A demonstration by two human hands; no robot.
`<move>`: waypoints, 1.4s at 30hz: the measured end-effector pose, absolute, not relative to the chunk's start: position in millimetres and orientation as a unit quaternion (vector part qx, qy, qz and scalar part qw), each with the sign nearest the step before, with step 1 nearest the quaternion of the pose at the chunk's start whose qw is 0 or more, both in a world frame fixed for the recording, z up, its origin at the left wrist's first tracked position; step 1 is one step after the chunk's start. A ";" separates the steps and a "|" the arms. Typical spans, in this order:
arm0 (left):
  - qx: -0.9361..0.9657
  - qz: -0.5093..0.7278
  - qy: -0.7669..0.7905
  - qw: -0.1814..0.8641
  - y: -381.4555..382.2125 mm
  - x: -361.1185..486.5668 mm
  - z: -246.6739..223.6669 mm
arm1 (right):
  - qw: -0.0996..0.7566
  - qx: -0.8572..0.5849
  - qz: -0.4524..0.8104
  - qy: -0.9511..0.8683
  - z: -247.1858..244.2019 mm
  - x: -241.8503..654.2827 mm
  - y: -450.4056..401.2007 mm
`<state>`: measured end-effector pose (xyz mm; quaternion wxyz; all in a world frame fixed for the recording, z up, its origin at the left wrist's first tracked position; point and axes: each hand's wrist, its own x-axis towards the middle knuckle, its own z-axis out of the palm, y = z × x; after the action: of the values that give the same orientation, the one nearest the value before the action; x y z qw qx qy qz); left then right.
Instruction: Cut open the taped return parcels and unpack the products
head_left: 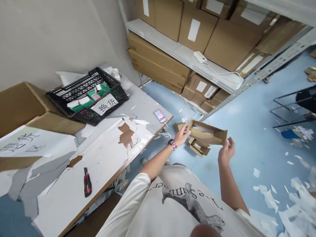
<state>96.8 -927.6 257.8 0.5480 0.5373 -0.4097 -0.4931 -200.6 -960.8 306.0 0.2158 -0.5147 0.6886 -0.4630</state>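
Between my two hands hangs an open cardboard box [208, 135], long and narrow, held above the floor. My left hand [182, 135] grips its left end, fingers closed on the cardboard wall. At the right end, my right hand [226, 152] has its fingers against the box's corner. Something pale lies inside it, too unclear to name. Below, a smaller open carton [198, 147] stands on the floor, partly hidden by the held box.
To the left, a worktable [108, 148] bears a red and black utility knife [87, 183], a black plastic crate [98, 95] and a large carton [46, 112]. A metal shelf [172, 46] with boxes stands ahead. Paper scraps [269, 197] litter the floor at right.
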 end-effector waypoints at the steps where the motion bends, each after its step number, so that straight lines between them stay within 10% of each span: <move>1: 0.528 -0.495 -0.403 0.561 -928.9 88.2 252.2 | 0.182 -0.498 -0.479 0.699 306.0 -206.5 -962.7; 16: 0.708 -0.148 0.024 0.690 -628.2 260.4 197.1 | 0.536 -0.759 -0.222 0.297 263.8 138.8 -967.4; 30: 0.617 0.171 0.443 0.627 -268.2 240.8 169.9 | 0.558 -0.830 0.004 0.011 291.1 395.4 -669.1; 42: 0.447 0.274 0.619 0.585 -202.9 151.2 158.2 | 0.509 -0.789 0.278 -0.202 254.3 446.0 -455.6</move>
<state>151.2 -202.9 158.2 0.5852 0.4465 0.6190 0.2739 446.0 -455.6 254.3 0.5094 -0.7891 -0.2018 0.2777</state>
